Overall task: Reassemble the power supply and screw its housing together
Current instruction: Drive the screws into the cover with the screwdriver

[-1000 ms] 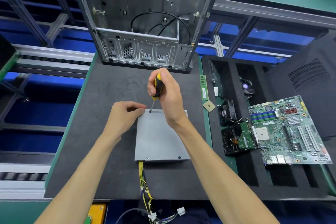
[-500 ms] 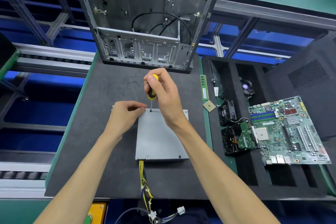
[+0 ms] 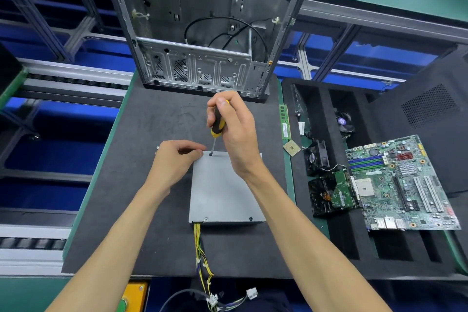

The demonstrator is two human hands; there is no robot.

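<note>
Grey metal power supply housing (image 3: 222, 190) lies mid-surface; the yellow-black screwdriver (image 3: 217, 127), gripped by the right hand (image 3: 234, 132), is seated on its far-left screw (image 3: 211, 154). Left hand (image 3: 174, 162), fingers curled, steadies the corner. Tightening is judged next.

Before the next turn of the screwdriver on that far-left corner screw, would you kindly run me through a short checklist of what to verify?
1. Screwdriver tip in the far-left corner screw: ok, the shaft meets it.
2. Right hand grips the handle: ok.
3. Left hand steadies the power supply at its far-left corner: ok, fingertips rest at the edge.
4. Near-edge screws: ok, one at the near-left corner and one at the near-right.
5. Far-right corner screw: cannot tell, the right hand hides it.
6. Yellow wire bundle is clear of the lid seam: ok, it leaves from the near side.
</note>
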